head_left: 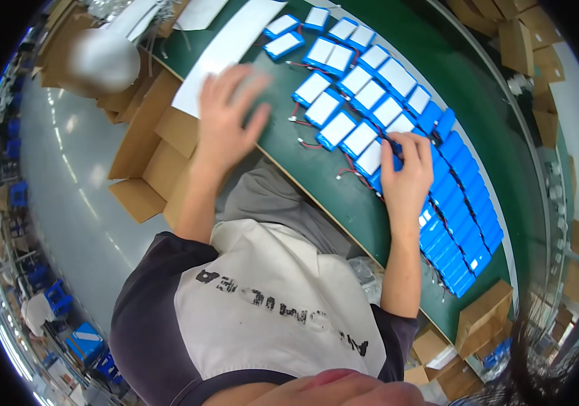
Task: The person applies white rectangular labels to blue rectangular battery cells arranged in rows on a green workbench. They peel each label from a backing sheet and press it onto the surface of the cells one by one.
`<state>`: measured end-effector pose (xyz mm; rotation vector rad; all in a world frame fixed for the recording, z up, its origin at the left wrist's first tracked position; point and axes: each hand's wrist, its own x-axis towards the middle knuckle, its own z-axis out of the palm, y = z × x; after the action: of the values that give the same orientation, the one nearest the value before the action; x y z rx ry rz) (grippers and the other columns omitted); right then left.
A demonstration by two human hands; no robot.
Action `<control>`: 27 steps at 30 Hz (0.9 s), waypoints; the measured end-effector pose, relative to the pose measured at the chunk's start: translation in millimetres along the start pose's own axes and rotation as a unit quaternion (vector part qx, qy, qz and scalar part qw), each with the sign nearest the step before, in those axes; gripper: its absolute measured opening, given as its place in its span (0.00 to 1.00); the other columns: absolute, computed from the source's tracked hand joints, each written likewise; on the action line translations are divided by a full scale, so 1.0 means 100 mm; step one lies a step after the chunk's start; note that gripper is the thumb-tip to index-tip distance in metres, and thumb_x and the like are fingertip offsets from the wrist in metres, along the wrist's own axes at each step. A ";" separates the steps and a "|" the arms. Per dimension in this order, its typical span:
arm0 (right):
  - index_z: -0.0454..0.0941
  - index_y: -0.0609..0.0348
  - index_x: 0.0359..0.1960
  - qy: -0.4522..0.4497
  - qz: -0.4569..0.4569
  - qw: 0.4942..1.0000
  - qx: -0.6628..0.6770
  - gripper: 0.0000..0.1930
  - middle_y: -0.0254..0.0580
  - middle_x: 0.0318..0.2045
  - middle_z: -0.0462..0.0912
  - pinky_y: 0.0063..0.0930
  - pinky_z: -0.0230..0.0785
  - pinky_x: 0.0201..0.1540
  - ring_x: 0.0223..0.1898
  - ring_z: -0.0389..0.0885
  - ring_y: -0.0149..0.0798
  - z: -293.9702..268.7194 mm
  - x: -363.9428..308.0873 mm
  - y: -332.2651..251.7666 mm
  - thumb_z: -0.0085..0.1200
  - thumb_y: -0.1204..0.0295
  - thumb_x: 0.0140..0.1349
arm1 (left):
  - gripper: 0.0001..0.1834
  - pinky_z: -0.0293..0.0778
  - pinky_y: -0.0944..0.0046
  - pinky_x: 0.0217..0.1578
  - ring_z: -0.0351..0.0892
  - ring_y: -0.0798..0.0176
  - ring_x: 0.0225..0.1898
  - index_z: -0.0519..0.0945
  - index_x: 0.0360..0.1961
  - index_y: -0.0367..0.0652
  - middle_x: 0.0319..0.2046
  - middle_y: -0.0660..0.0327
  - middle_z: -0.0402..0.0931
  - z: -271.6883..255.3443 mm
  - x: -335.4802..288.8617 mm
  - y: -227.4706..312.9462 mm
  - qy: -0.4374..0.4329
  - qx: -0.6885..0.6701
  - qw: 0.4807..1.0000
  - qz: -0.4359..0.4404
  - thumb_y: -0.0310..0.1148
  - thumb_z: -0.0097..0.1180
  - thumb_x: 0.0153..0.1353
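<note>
Rows of blue battery packs (458, 183) with thin wires and small white plugs lie on the green table. Many packs at the far end carry white rectangular labels (337, 128); those nearer the right end are mostly plain blue. My right hand (408, 169) rests on the packs with bent fingers, its fingertips at a white-topped pack (401, 124). Whatever lies between those fingertips is hidden. Above the table's left edge my left hand (228, 115) is blurred, fingers spread, holding nothing. It is beside a long white sheet (228, 51) on the table.
An open cardboard box (144, 159) stands left of the table, below its edge. A blurred, whitish round thing (104, 61) shows at the upper left. More cardboard boxes (482, 318) are at the lower right and the upper right. A pale strip runs along the table's far side.
</note>
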<state>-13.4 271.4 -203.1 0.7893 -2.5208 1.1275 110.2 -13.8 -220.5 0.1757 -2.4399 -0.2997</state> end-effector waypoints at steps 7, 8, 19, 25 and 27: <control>0.85 0.61 0.38 0.000 -0.038 0.999 0.038 0.06 0.42 0.38 0.84 0.30 0.76 0.42 0.40 0.82 0.40 -0.17 -0.02 -0.05 0.65 0.80 0.60 | 0.14 0.78 0.57 0.44 0.85 0.48 0.42 0.83 0.53 0.37 0.43 0.50 0.86 -0.61 -0.16 -0.63 -0.009 0.008 0.968 -0.252 0.34 0.57 0.72; 0.85 0.61 0.40 -0.018 -0.020 0.996 0.080 0.07 0.41 0.38 0.84 0.30 0.76 0.42 0.39 0.82 0.39 -0.21 -0.03 -0.10 0.65 0.81 0.60 | 0.12 0.77 0.60 0.40 0.84 0.51 0.37 0.84 0.51 0.36 0.39 0.51 0.86 -0.69 -0.16 -0.45 0.032 -0.046 0.958 -0.283 0.32 0.56 0.73; 0.83 0.56 0.48 -0.180 -0.316 0.931 -0.001 0.22 0.46 0.46 0.85 0.39 0.74 0.49 0.46 0.83 0.44 -0.69 0.32 -1.41 0.76 0.69 0.50 | 0.08 0.72 0.67 0.24 0.77 0.61 0.20 0.87 0.39 0.32 0.23 0.54 0.82 -1.27 0.39 0.28 -0.171 -0.394 0.883 0.190 0.23 0.61 0.60; 0.80 0.65 0.37 -0.168 -0.030 0.963 0.209 0.09 0.43 0.19 0.78 0.27 0.62 0.21 0.15 0.72 0.32 -0.59 0.08 -1.41 0.67 0.72 0.64 | 0.24 0.78 0.66 0.50 0.82 0.65 0.50 0.70 0.68 0.35 0.56 0.54 0.79 -1.03 0.37 0.47 0.122 -0.547 0.817 -0.138 0.31 0.55 0.74; 0.80 0.65 0.38 -0.176 0.010 0.948 0.265 0.09 0.44 0.20 0.80 0.25 0.65 0.23 0.18 0.74 0.28 -0.44 -0.01 -1.29 0.66 0.73 0.64 | 0.19 0.77 0.70 0.48 0.81 0.71 0.48 0.75 0.63 0.35 0.51 0.58 0.82 -0.79 0.22 0.59 0.098 -0.657 0.689 -0.289 0.34 0.53 0.77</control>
<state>62.7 233.3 -96.5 1.1881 -2.5136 1.8597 140.4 25.5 -132.3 0.2863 -1.3495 -2.0442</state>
